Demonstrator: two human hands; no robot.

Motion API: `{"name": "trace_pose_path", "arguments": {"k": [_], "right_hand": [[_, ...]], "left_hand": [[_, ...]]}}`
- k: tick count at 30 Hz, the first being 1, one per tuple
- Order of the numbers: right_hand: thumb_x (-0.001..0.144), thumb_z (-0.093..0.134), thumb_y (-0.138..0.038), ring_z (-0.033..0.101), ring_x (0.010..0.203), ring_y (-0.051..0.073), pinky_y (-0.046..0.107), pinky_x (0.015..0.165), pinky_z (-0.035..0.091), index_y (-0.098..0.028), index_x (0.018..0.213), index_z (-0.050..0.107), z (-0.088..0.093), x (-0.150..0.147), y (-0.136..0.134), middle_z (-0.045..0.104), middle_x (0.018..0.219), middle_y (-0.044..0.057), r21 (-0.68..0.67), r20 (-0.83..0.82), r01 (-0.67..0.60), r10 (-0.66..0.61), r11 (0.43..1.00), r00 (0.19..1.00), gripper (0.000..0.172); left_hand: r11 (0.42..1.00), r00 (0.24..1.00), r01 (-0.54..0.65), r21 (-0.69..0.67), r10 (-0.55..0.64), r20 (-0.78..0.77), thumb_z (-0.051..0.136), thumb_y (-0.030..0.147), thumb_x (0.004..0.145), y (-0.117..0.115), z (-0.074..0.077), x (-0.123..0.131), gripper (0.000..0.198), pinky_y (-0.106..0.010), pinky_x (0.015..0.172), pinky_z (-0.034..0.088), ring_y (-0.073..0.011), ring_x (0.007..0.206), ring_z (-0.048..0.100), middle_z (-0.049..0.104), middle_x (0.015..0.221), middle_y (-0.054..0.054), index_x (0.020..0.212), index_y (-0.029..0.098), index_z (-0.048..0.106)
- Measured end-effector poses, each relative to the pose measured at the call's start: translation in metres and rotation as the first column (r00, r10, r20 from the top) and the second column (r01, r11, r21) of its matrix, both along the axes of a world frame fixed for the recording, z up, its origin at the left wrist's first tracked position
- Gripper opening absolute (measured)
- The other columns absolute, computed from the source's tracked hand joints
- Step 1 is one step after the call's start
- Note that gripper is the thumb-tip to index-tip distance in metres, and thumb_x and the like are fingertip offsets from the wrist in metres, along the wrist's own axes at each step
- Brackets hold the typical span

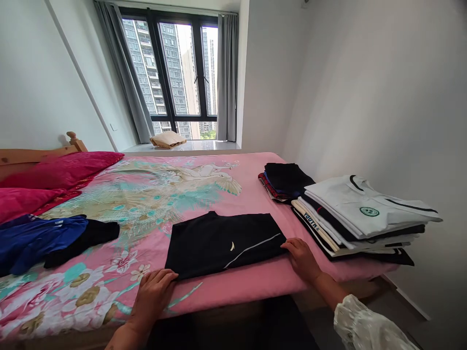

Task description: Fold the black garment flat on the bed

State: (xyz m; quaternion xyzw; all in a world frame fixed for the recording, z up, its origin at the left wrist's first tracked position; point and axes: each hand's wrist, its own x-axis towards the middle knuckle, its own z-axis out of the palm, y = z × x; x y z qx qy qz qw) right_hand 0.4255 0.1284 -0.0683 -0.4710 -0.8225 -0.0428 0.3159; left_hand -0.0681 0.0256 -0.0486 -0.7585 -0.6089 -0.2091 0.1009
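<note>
A pair of black shorts (219,243), folded over lengthwise, lies flat on the bed near its front edge. It bears a small pale logo and a thin grey curved stripe. My left hand (155,289) is closed on the near left corner, its fingertips pressed together at the cloth's edge. At the right end, my right hand (301,257) pinches the near corner between thumb and fingers. Both corners rest at the level of the pink floral bedsheet (146,189).
To the right stands a tall stack of folded shirts (365,209), a white one on top. Behind it sits a smaller pile of dark folded clothes (286,180). Loose blue and black clothing (54,240) lies at left, before red pillows (62,170). A beige folded cloth (168,139) rests on the windowsill.
</note>
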Motion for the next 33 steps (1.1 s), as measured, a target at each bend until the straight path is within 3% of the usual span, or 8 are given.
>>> {"name": "trace_pose_path", "arguments": {"k": [9,15,18,21,25,27,29,33], "right_hand": [[0.079,0.04,-0.005,0.054,0.095,0.024,0.039,0.083,0.044,-0.021,0.096,0.062,-0.014,0.01,-0.033,0.059,0.094,0.008,-0.012,-0.008,-0.012,0.012,1.0,1.0,0.033],[0.061,0.047,-0.006,0.054,0.098,0.027,0.046,0.092,0.04,-0.021,0.09,0.063,0.002,0.002,-0.037,0.061,0.096,0.007,-0.014,-0.004,0.062,-0.062,0.998,0.998,0.036],[0.071,0.046,-0.011,0.052,0.107,0.026,0.047,0.101,0.036,-0.021,0.092,0.061,0.023,-0.028,-0.04,0.062,0.102,0.008,0.002,-0.122,0.037,-0.037,0.999,0.992,0.028],[0.084,0.041,-0.018,0.049,0.116,0.025,0.046,0.105,0.034,-0.02,0.098,0.061,0.042,-0.083,-0.041,0.063,0.108,0.009,-0.032,-0.214,-0.029,0.021,0.999,0.977,0.025],[0.087,0.043,-0.026,0.041,0.128,0.023,0.046,0.109,0.029,-0.022,0.115,0.058,0.043,-0.135,-0.036,0.057,0.129,0.008,-0.228,-0.052,-0.134,0.125,0.964,0.991,0.033],[0.086,0.045,-0.03,0.038,0.132,0.024,0.049,0.111,0.024,-0.024,0.122,0.056,0.032,-0.126,-0.03,0.052,0.135,0.007,-0.348,0.072,-0.076,0.108,0.935,0.992,0.038],[0.087,0.045,-0.034,0.035,0.134,0.028,0.056,0.11,0.02,-0.021,0.128,0.052,0.017,-0.096,-0.023,0.047,0.14,0.011,-0.405,0.132,0.042,0.012,0.914,0.991,0.044],[0.089,0.039,-0.043,0.021,0.14,0.03,0.059,0.108,0.017,-0.023,0.141,0.036,-0.006,-0.037,-0.016,0.027,0.152,0.009,-0.4,0.17,0.239,-0.185,0.885,0.968,0.056]], "left_hand": [[0.998,0.998,0.069,-0.013,-0.069,0.002,0.054,0.028,0.085,-0.031,-0.004,0.001,0.017,-0.033,0.085,0.04,-0.018,0.089,0.063,0.07,0.094,0.001,0.093,0.03,0.068],[0.991,0.998,0.069,-0.111,-0.069,0.01,0.057,0.037,0.082,-0.039,0.017,0.01,0.019,-0.042,0.092,0.039,-0.0221,0.097,0.061,0.068,0.099,-0.002,0.097,0.031,0.068],[0.99,0.992,0.094,-0.102,-0.085,0.088,0.05,0.038,0.087,-0.033,0.031,0.038,0.025,-0.042,0.095,0.041,-0.0234,0.106,0.058,0.067,0.109,-0.004,0.102,0.029,0.067],[0.981,0.972,0.176,-0.085,-0.159,0.172,0.036,0.027,0.092,-0.012,0.04,0.091,0.034,-0.04,0.1,0.042,-0.0211,0.115,0.055,0.066,0.116,-0.005,0.109,0.025,0.065],[0.951,0.979,0.189,-0.246,-0.163,0.123,0.034,0.031,0.092,0.017,0.035,0.142,0.042,-0.043,0.11,0.031,-0.0199,0.132,0.04,0.051,0.138,-0.003,0.132,0.029,0.049],[0.937,0.995,0.092,-0.337,-0.071,0.074,0.039,0.037,0.09,0.021,0.024,0.132,0.048,-0.051,0.113,0.022,-0.0231,0.136,0.034,0.043,0.145,-0.004,0.138,0.03,0.041],[0.929,0.998,-0.027,-0.37,0.045,0.038,0.042,0.041,0.088,0.017,0.012,0.101,0.053,-0.06,0.111,0.015,-0.0288,0.136,0.032,0.038,0.147,-0.009,0.139,0.026,0.041],[0.889,0.971,-0.238,-0.391,0.226,-0.078,0.038,0.052,0.085,0.008,-0.007,0.038,0.064,-0.058,0.112,0.007,-0.0272,0.142,0.018,0.026,0.152,-0.007,0.142,0.023,0.034]]}}
